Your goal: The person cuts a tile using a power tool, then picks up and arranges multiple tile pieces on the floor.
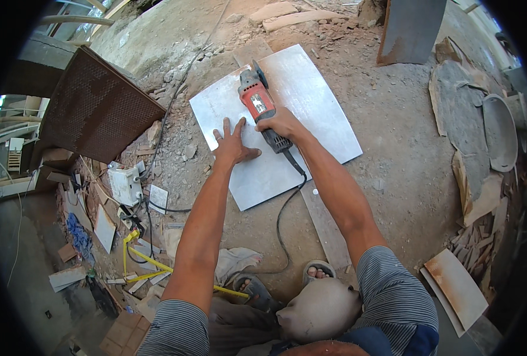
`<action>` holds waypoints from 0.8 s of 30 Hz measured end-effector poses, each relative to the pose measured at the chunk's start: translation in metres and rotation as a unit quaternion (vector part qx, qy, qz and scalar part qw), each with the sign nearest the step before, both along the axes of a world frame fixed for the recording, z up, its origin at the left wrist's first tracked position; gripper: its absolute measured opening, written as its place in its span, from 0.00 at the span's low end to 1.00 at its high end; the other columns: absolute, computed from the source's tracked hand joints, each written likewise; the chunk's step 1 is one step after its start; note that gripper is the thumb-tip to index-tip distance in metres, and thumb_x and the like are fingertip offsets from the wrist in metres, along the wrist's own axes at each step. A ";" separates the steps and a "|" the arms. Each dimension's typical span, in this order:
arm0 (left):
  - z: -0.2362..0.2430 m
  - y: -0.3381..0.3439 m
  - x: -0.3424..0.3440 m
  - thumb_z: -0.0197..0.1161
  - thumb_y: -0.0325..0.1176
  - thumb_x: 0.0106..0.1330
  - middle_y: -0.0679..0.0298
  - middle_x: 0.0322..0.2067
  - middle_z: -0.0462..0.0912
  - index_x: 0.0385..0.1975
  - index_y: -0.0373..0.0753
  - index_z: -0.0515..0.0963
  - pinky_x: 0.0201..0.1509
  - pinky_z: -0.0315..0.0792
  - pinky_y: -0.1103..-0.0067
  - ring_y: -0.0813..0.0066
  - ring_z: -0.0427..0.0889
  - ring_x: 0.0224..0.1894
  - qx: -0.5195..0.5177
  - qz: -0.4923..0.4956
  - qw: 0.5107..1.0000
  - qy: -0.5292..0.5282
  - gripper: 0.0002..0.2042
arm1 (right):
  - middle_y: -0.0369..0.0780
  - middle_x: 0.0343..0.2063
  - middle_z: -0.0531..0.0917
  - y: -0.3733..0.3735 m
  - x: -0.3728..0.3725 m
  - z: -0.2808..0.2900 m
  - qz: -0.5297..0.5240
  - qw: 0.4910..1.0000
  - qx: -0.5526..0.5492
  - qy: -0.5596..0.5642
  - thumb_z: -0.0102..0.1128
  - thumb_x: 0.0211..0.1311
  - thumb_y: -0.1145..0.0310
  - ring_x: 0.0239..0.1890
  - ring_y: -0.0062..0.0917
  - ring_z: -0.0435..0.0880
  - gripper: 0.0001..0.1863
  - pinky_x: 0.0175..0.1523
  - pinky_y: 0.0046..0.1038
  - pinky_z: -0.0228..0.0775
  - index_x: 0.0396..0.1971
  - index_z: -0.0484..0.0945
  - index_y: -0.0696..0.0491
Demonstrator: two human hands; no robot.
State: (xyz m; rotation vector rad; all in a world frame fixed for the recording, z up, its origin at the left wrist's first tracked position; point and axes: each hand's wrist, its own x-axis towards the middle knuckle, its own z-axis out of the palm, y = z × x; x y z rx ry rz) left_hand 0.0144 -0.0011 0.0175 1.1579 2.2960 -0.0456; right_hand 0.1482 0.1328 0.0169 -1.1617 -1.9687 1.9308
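A red and black angle grinder (257,101) lies along the middle of a large pale tile (320,104) on the ground. My right hand (282,126) is wrapped round the rear of its body. At the far end, the dark disc (260,75) stands on edge near the tile's far side; whether it touches the tile I cannot tell. My left hand (233,144) presses flat on the tile with fingers spread, just left of the grinder. From the grinder's rear a black cord (287,207) runs down toward my feet.
Long boards (325,225) lie under the tile. A white electrical box (125,183) with cables and a yellow metal frame (146,257) are at left. A brown perforated panel (97,107) leans beyond them. Tile scraps (459,288) and a grey basin (501,133) lie to the right.
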 end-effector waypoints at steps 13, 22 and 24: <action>-0.003 0.002 -0.001 0.78 0.55 0.38 0.61 0.74 0.32 0.70 0.69 0.46 0.60 0.56 0.34 0.35 0.37 0.72 -0.032 0.017 0.999 -0.001 0.57 | 0.39 0.23 0.82 0.040 -0.058 -0.009 -0.001 0.999 0.022 0.046 0.72 0.34 0.66 0.23 0.23 0.78 0.17 0.30 0.24 0.70 0.27 0.80 0.58; 0.000 0.001 -0.001 0.78 0.55 0.38 0.62 0.74 0.32 0.70 0.69 0.46 0.60 0.57 0.34 0.35 0.37 0.72 -0.039 0.023 0.999 -0.002 0.57 | 0.39 0.24 0.81 0.044 -0.070 -0.007 -0.004 0.999 -0.002 0.039 0.72 0.34 0.66 0.23 0.23 0.78 0.18 0.30 0.25 0.71 0.29 0.79 0.58; 0.001 0.002 -0.001 0.78 0.55 0.38 0.62 0.74 0.32 0.71 0.68 0.46 0.60 0.57 0.34 0.35 0.37 0.72 -0.040 0.024 0.999 -0.004 0.57 | 0.39 0.24 0.81 0.044 -0.070 -0.007 -0.006 0.999 0.003 0.031 0.72 0.34 0.66 0.23 0.23 0.78 0.19 0.30 0.25 0.71 0.29 0.79 0.58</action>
